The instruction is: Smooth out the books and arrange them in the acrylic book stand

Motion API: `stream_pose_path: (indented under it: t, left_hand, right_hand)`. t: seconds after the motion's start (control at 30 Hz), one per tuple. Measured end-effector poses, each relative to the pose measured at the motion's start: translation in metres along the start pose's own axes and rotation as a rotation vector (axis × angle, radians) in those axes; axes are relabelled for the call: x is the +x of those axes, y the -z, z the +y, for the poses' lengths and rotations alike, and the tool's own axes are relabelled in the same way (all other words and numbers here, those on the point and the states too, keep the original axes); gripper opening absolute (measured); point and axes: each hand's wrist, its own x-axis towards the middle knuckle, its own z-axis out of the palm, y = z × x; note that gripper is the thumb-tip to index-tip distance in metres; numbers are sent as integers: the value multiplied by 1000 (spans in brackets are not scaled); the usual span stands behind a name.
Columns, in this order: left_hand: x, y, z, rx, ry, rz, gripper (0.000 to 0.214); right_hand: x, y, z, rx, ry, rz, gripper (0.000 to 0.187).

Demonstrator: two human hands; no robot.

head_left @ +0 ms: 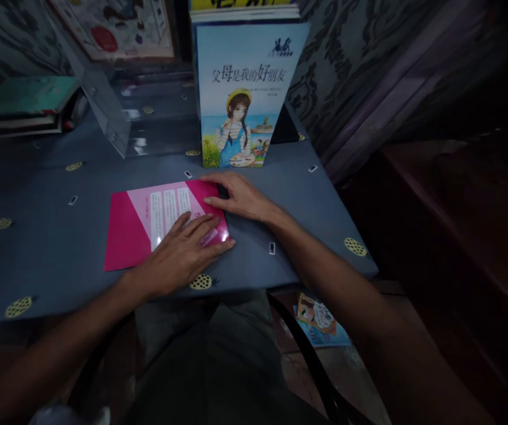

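Note:
A pink book (127, 233) with white text panels lies flat and turned sideways on the table. My left hand (185, 251) rests on its lower right part, palm down with the fingers spread. At the book's upper right corner is my right hand (238, 198), its fingers stretched out and the thumb apart, touching the edge. Behind the book, close to my right hand, a blue book (254, 65) with a cartoon girl in a yellow hat stands upright at the front of several others.
The table (324, 218) has a grey-blue cloth with pineapple prints. A clear acrylic stand (103, 106) is at the back left, near a stack of books (28, 97). Patterned curtains hang behind. Below the right edge, a colourful book (318, 321) lies low down.

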Motion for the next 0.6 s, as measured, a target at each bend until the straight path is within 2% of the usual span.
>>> stream_pose_path:
  t: [0.17, 0.27, 0.37, 0.47, 0.5, 0.6]
  left_hand:
    - [-6, -1, 3, 6, 8, -47, 45]
    - [-19, 2, -8, -46, 48, -23, 45]
    - [-44, 9, -40, -52, 245, 65, 45]
    - [-75, 21, -85, -46, 476, 169, 44]
    - [-84, 25, -100, -79, 508, 187, 43]
    - [-102, 38, -137, -259, 464, 197, 40]
  right_hand:
    - [-2, -4, -3, 18, -4, 52, 49]
    - [-2, -5, -4, 28, -14, 73, 47]
    - [-2, -5, -4, 33, -10, 72, 47]
    - [-3, -5, -4, 27, -9, 67, 45]
    - [-3, -5, -4, 17, -13, 65, 44]
    - [-1, -8, -15, -56, -9, 74, 38]
